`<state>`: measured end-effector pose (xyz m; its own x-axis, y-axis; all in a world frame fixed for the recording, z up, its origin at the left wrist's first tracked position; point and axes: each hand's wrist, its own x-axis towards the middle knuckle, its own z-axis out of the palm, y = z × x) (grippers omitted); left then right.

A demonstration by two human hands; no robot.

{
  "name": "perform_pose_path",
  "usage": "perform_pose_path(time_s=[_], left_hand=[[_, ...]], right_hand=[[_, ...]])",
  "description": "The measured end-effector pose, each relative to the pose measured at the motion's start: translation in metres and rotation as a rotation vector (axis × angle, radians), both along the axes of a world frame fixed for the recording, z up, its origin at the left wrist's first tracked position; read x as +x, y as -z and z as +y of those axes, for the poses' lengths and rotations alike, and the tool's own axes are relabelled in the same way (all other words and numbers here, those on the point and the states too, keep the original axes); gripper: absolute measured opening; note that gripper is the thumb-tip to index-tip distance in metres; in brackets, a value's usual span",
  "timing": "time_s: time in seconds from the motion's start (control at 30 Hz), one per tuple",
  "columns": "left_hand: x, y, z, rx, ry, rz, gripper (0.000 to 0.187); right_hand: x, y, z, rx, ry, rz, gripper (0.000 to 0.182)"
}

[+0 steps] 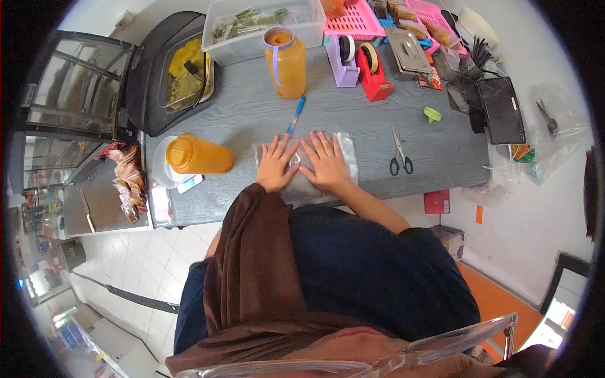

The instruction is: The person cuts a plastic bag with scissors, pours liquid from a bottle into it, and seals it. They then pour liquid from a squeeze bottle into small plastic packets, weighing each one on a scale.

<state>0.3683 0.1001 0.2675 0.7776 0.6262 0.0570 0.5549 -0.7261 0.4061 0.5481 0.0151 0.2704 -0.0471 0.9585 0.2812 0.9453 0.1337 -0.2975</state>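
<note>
A clear plastic sheet or bag (348, 151) lies flat on the grey table at its front edge. My left hand (276, 165) rests palm down on its left part, fingers spread. Beside it my right hand (327, 165) presses flat on the plastic, also with fingers spread; the two thumbs nearly meet. Just beyond my left fingertips lies a blue pen or cutter (297, 113). An orange bottle with a purple strap (292, 69) stands behind it. To the right are scissors (399, 151) with black handles.
At the left, another orange bottle (201, 155) stands near a white phone-like object (190, 183). Tape dispensers, purple (343, 66) and red (375, 80), sit at the back beside a clear bin (252, 41). A green cap (432, 114) lies right, near a dark tablet (502, 111).
</note>
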Motion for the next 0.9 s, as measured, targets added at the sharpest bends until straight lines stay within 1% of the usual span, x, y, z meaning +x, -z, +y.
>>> perform_pose_path(time_s=[0.07, 0.1, 0.17, 0.2, 0.23, 0.33, 0.37, 0.47, 0.57, 0.67, 0.7, 0.77, 0.87, 0.9], left_hand=[[-0.006, -0.012, -0.013, -0.087, 0.028, -0.005, 0.080], [-0.001, -0.022, -0.031, 0.074, -0.054, 0.135, 0.090], [0.009, -0.018, -0.038, 0.126, -0.132, 0.080, 0.091], [0.010, -0.014, -0.040, 0.153, -0.172, 0.050, 0.092], [0.011, -0.004, -0.037, 0.267, -0.177, -0.032, 0.081], [0.012, 0.003, -0.023, 0.029, -0.156, -0.025, 0.065], [0.013, 0.003, -0.022, 0.186, -0.147, -0.108, 0.055], [0.016, -0.002, -0.013, 0.054, -0.169, 0.095, 0.053], [0.019, 0.008, 0.000, 0.039, -0.131, 0.056, 0.050], [0.018, 0.010, 0.013, -0.053, -0.056, 0.125, 0.045], [0.016, 0.009, 0.010, -0.081, -0.045, 0.063, 0.043], [0.007, 0.004, -0.001, -0.132, -0.010, -0.051, 0.048], [0.002, -0.025, -0.045, 0.439, -0.059, 0.029, 0.060], [0.002, -0.015, -0.054, 0.330, -0.111, 0.103, 0.066]], right_hand=[[-0.001, 0.004, 0.003, 0.003, -0.013, -0.021, 0.060], [-0.002, 0.004, 0.004, -0.001, -0.016, 0.037, 0.057], [0.006, 0.000, 0.018, 0.005, -0.033, 0.132, 0.052], [0.007, 0.002, 0.021, -0.042, -0.025, 0.127, 0.046], [0.006, 0.007, 0.021, -0.093, -0.018, 0.124, 0.042], [0.005, 0.015, 0.019, -0.179, -0.029, 0.167, 0.034], [0.005, 0.011, 0.018, -0.197, -0.035, 0.192, 0.034], [0.009, -0.005, 0.033, -0.441, -0.051, 0.203, 0.037], [0.012, 0.013, 0.040, -0.331, -0.024, 0.243, 0.043], [-0.002, 0.009, 0.003, 0.075, 0.027, 0.044, 0.056], [-0.004, 0.012, -0.010, 0.031, 0.008, 0.007, 0.058], [-0.003, 0.019, -0.028, -0.053, -0.014, -0.055, 0.065], [-0.009, 0.018, -0.020, -0.073, -0.012, -0.129, 0.067], [-0.012, 0.014, -0.024, -0.181, -0.033, -0.114, 0.066]])
